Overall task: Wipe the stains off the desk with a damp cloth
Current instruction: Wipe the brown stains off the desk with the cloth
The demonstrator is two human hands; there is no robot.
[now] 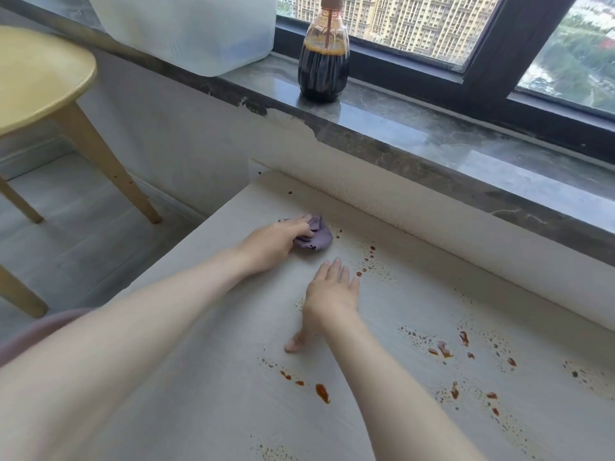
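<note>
Straight down from the head camera, a pale grey desk (216, 377) runs along a wall (186, 134) under a dark marble windowsill (399, 128). The paint is chipped just below the sill's edge. Beyond the fingertips of both hands, a bottle (323, 68) half full of dark liquid stands on the sill beside a translucent plastic box (199, 28). Behind them a black-framed window (416, 24) shows tall apartment blocks. Left of the left hand's knuckles, a yellow round stool (40, 78) on wooden legs stands on a grey floor (66, 227).

The cloth (317, 237) is mauve and bunched into a small wad. It lies on the desk under the fingers of the left hand (273, 242), which curl over it and grip it. The right hand (332, 291) rests flat on the desk just nearer than the cloth, with fingers straight and close together, thumb spread out, and nothing held. Reddish-brown stains (322, 392) lie in drops and fine speckles just past the right fingertips, beside the cloth, and thickly to the right of the right wrist.

The left palm covers part of the cloth. The bottle's top and the box's upper part are cut off by the frame's upper edge. A pinkish shape at the lower left edge is too blurred to identify.
</note>
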